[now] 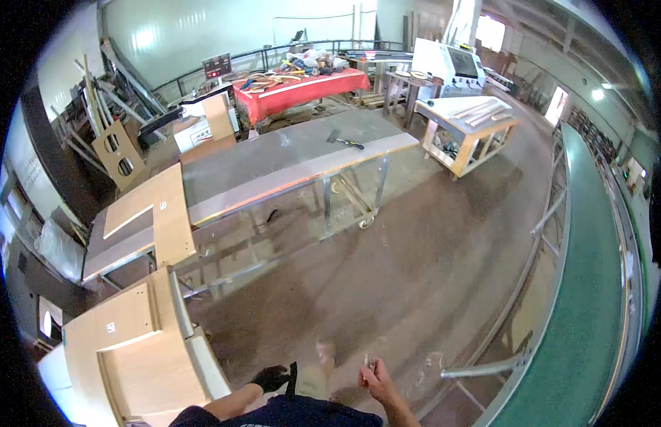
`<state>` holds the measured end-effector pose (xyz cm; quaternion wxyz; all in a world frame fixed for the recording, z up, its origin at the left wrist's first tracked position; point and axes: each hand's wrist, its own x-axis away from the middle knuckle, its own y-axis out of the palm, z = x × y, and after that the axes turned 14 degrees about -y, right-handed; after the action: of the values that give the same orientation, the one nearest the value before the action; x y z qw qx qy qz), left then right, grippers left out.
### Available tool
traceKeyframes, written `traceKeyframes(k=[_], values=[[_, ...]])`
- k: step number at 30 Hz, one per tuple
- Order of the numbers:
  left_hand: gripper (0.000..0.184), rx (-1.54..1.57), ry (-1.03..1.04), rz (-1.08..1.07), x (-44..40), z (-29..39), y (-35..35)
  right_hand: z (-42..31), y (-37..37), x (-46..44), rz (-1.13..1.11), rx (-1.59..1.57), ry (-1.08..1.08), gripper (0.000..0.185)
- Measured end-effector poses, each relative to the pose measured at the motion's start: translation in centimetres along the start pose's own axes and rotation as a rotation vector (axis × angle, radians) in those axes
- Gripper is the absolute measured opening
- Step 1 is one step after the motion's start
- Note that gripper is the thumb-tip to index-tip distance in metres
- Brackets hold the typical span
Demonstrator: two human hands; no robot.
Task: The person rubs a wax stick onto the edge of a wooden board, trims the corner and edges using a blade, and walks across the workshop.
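My left hand (271, 378), in a dark glove, is low in the view at my waist, beside a black strap (292, 379). Its fingers blend into the dark glove, so their pose is unclear. To the right, my bare right hand (375, 377) is held in front of my body with its fingers curled closed. Something small and pale shows at its fingertips, too small to name. Neither hand touches a table.
Wooden panels (142, 356) lie at the lower left. A long grey table (273, 160) bears a hammer (344, 141). A green conveyor (593, 285) runs along the right. Behind are a red-covered table (302, 91) and a wheeled wooden cart (455, 135).
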<state>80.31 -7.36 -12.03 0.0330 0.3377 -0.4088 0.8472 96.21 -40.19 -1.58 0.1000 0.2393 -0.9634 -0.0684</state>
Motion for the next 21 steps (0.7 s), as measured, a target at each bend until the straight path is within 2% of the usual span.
traceKeyframes(k=[2, 3, 5, 7, 8, 10, 11, 13, 14, 15, 17, 18, 19, 21], values=[[0.049, -0.117, -0.07, 0.021, -7.0, -7.2, 5.9, 0.4, -2.5, -5.0, 0.014, 0.043, -0.079, 0.018], [0.049, -0.139, -0.134, -0.06, -9.1, -8.2, 5.8, 0.2, -3.5, -8.1, 0.061, 0.043, -0.077, 0.017], [0.048, -0.14, -0.239, -0.205, -13.9, -9.4, 4.7, -0.3, -5.4, -14.2, 0.158, 0.046, -0.073, 0.016], [0.047, -0.133, -0.297, -0.303, -17.7, -9.1, 2.1, 1.2, -8.6, -21.3, 0.15, 0.281, -0.095, 0.015], [0.047, -0.126, -0.292, -0.313, -20.3, -8.3, 0.4, 1.1, -10.1, -25.2, 0.138, 0.402, -0.11, 0.016], [0.047, -0.125, -0.223, -0.274, -25.8, -6.8, -2.2, -4.2, -10.1, -32.4, 0.208, 0.481, -0.044, 0.021], [0.046, -0.131, -0.172, -0.22, -28.7, -5.4, -4.0, -7.1, -9.0, -36.2, 0.242, 0.509, -0.008, 0.025], [0.046, -0.126, -0.077, -0.051, -34.4, -2.2, -8.5, -13.7, -6.4, -43.2, 0.269, 0.678, -0.145, 0.03], [0.045, -0.085, -0.065, 0.053, -36.5, -0.4, -10.7, -13.5, -7.4, -47.7, 0.207, 0.7, -0.263, 0.032], [0.045, -0.002, -0.073, 0.153, -38.3, 1.2, -13.1, -13.0, -8.8, -52.4, 0.145, 0.72, -0.378, 0.033], [0.041, 0.356, -0.197, 0.351, -38.3, 5.9, -18.5, -15.5, -8.4, -60.8, 0.088, 0.921, -0.315, 0.035], [0.038, 0.536, -0.263, 0.454, -38.4, 8.0, -20.3, -16.1, -8.1, -65.3, 0.062, 0.848, -0.401, 0.037], [0.036, 0.469, -0.261, 0.535, -38.8, 7.7, -19.4, -16.4, -7.6, -69.8, 0.033, 0.769, -0.487, 0.04], [0.031, 0.328, -0.266, 0.714, -39.7, 5.7, -17.2, -16.8, -6.7, -79.0, 0.003, 0.806, -0.558, 0.042]])
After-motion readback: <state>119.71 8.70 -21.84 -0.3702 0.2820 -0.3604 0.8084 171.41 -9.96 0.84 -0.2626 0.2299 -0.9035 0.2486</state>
